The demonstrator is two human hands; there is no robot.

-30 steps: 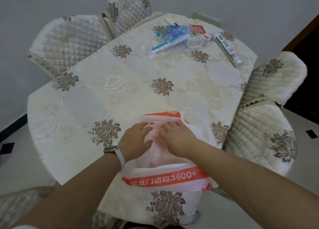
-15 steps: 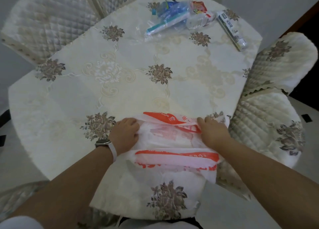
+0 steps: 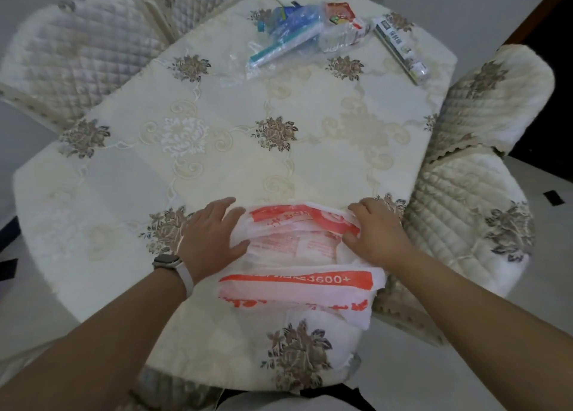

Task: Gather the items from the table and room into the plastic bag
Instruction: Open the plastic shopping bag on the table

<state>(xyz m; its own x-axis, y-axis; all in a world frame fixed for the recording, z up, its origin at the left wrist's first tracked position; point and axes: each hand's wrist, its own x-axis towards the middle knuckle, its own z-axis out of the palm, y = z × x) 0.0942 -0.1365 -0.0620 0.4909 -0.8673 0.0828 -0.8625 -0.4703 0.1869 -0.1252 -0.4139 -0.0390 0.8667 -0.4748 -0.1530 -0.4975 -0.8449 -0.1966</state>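
White plastic bag (image 3: 297,252), lettering (image 3: 288,218) blurred, chairs (image 3: 459,218) cropped

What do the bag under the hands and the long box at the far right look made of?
The plastic bag: thin translucent white film with red print, crumpled. The long box: probably printed cardboard, straight crisp edges; too far to be sure.

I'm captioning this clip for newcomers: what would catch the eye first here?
The white-and-red plastic bag at the floral tablecloth's near edge, with the left hand and right hand holding its two sides. Next, the clear-wrapped items and a long box at the far edge.
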